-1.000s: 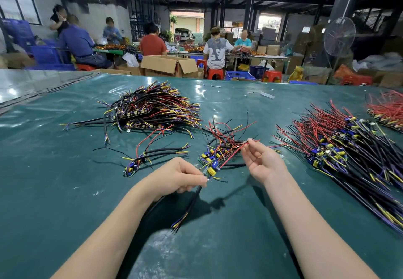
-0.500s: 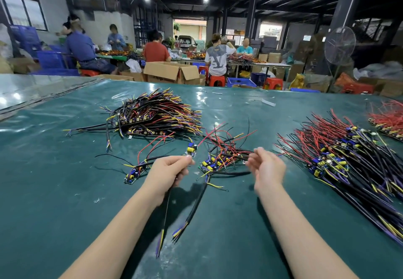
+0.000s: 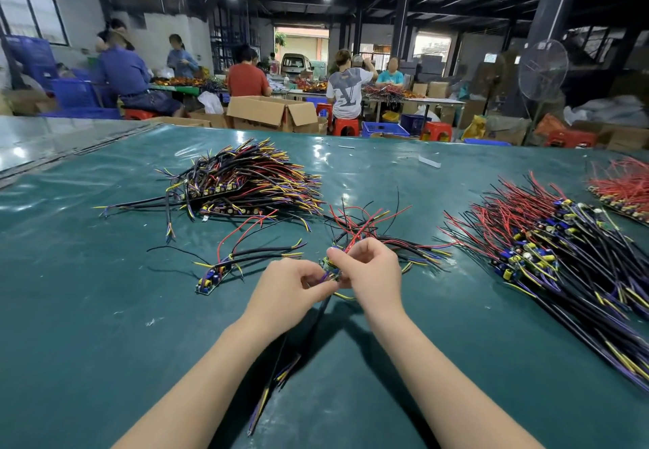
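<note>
Hands have closed in since half a second back: they were apart then, now they meet at frame centre, fingertips nearly touching. Left hand (image 3: 293,289) has fingers curled and pinches the cables (image 3: 312,332) right where they leave the board (image 3: 328,263). Right hand (image 3: 377,273) pinches the board's upper end between thumb and forefinger, the other fingers tucked in. The board is lifted off the mat (image 3: 105,308), between the two hands and mostly hidden by the fingers. Red wire runs up out of the right pinch. The cables hang from the left hand toward lower centre, their yellow and purple tips near the mat; whether they touch it I cannot tell.

Small pile (image 3: 382,234) of red and black wires sits just behind the hands. Spare board (image 3: 214,278) with its leads lies left of centre, apart from the left hand. Left pile (image 3: 242,185) is in the upper left-centre. Right pile (image 3: 548,252) fills the right side, well apart from the right hand. Red pile (image 3: 625,189) is at the far right edge. In the background, workers sit at tables, a box (image 3: 274,111) stands beyond the mat's far edge, and a fan (image 3: 542,69) is at upper right.
</note>
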Demonstrator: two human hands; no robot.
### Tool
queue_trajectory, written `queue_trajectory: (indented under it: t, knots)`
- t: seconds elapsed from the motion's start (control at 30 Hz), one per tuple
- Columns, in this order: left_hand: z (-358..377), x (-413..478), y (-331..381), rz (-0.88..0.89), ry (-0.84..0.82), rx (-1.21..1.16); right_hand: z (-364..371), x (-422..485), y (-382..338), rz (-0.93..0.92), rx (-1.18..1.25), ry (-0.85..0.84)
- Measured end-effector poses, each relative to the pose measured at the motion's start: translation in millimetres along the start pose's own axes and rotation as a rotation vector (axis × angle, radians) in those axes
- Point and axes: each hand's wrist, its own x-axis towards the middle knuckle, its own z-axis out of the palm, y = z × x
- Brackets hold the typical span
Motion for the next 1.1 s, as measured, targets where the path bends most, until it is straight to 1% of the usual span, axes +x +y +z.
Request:
queue_trajectory:
  t: [0.1, 0.3, 0.4, 0.5, 0.53, 0.6, 0.67, 0.7, 0.77, 0.8, 0.83, 0.9, 0.97, 1.03, 1.1]
  knots:
    - [-1, 0, 0, -0.012, 0.001, 0.008, 1, 0, 0, 0.003, -0.006, -0.006]
    - [-2, -3, 5, 0.005, -0.003, 0.071, 3, -3, -1, -0.014, -0.145, 0.006]
    - [-1, -4, 8, 0.040, 0.066, 0.125, 3, -1, -1, -0.013, -0.121, -0.003]
    - [-1, -2, 8, 0.016, 0.069, 0.134, 2, -2, -3, 0.012, -0.037, -0.054]
    - [-1, -2, 8, -0.020, 0.071, 0.080, 1, -2, -4, 0.033, 0.041, -0.083]
    - [-4, 1, 7, -0.127, 0.128, -0.110, -2, -2, -7, 0.094, 0.179, -0.141]
    - [-9, 4, 4, -0.247, 0.228, -0.326, -2, -4, -9, 0.155, 0.137, -0.258]
    - [-10, 5, 3, -0.296, 0.268, -0.406, 0, -7, -9, 0.184, 0.070, -0.363]
    - [-12, 6, 2, -0.373, 0.287, -0.508, 7, -16, -9, 0.247, -0.021, -0.593]
    - [-12, 7, 2, -0.404, 0.280, -0.567, 11, -20, -8, 0.283, -0.017, -0.668]
    - [-12, 7, 1, -0.432, 0.273, -0.639, 12, -22, -9, 0.319, 0.021, -0.706]
    - [-12, 8, 1, -0.471, 0.265, -0.743, 11, -22, -9, 0.406, 0.150, -0.708]
    - [-12, 9, 2, -0.484, 0.252, -0.762, 8, -19, -9, 0.501, 0.288, -0.684]
    - [-12, 9, 2, -0.484, 0.277, -0.783, 7, -17, -8, 0.585, 0.432, -0.660]
    - [-13, 9, 3, -0.493, 0.323, -0.834, 10, -18, -7, 0.607, 0.554, -0.649]
